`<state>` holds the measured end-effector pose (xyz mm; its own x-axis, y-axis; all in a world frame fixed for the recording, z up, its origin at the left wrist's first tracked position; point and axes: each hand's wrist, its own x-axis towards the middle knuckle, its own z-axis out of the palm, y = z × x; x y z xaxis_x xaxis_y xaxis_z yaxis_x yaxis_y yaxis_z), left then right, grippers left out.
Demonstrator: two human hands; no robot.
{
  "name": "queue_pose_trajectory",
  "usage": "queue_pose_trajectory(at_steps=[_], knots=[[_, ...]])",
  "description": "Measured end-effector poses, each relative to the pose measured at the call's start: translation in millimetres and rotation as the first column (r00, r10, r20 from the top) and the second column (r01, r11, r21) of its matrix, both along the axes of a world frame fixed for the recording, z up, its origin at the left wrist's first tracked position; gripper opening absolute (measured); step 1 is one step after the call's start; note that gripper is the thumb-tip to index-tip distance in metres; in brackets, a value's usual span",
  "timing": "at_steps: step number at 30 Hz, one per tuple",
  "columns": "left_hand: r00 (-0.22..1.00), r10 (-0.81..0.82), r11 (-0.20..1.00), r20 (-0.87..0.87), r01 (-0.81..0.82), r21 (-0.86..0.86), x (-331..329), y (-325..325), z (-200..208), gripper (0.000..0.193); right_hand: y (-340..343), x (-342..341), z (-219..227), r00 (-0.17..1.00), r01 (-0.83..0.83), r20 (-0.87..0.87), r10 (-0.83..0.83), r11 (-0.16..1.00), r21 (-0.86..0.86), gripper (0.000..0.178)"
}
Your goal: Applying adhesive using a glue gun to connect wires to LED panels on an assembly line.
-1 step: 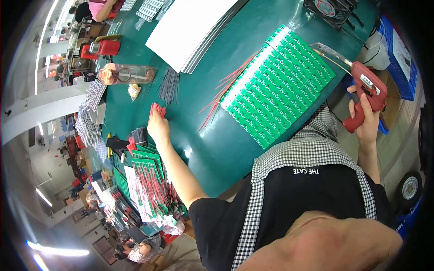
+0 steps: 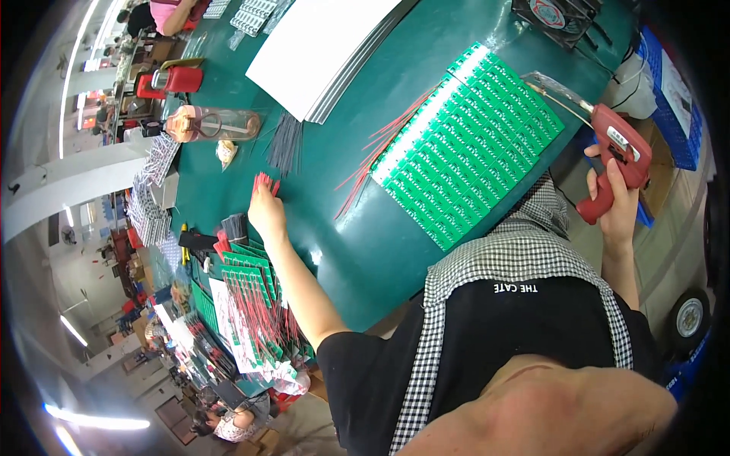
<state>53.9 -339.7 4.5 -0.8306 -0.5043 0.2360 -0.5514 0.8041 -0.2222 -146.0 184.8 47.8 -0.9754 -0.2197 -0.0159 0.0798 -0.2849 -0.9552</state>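
Observation:
My left hand (image 2: 268, 214) is closed on a bundle of short red wires (image 2: 263, 181) over the green tabletop. Beyond it lies a bundle of dark grey wires (image 2: 286, 146). In my right hand (image 2: 620, 199) is a red soldering gun (image 2: 620, 140), its slim tip pointing up-left near the edge of a panel of green circuit boards (image 2: 475, 148). Several red wires (image 2: 384, 148) stick out along the panel's left edge; whether they are attached I cannot tell.
A stack of white sheets (image 2: 323, 53) lies at the far side, with a pink bottle (image 2: 213, 124) to its left. Wired green boards (image 2: 258, 296) are piled beside my left forearm. A black fan (image 2: 555, 17) stands far right. Other people sit in the background.

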Motion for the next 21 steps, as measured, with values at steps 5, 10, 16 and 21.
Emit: queue_pose_trajectory(at_steps=[5, 10, 16, 21], knots=[[0.997, 0.077, 0.997, 0.008, -0.077, -0.019, 24.5, -8.0, 3.1, 0.012, -8.1, 3.5, -8.6, 1.000, -0.005, 0.026, 0.005, 1.000, 0.013, 0.033], [0.989, 0.073, 0.983, -0.127, -0.050, 0.175, 21.3, -20.2, 9.5, 0.012, 10.4, -0.2, -19.8, 0.995, 0.099, 0.011, -0.100, 0.990, 0.098, 0.033], [0.946, 0.242, 0.894, -0.215, -0.132, 0.427, 29.1, -32.8, 12.1, 0.019, 12.6, -7.0, -16.2, 0.997, 0.069, 0.036, -0.072, 0.993, 0.094, 0.032], [0.943, 0.277, 0.821, -0.187, -0.132, 0.555, 25.5, -42.8, 15.5, 0.022, 20.4, -5.9, -24.1, 1.000, 0.027, 0.002, -0.027, 0.997, 0.072, 0.034]])
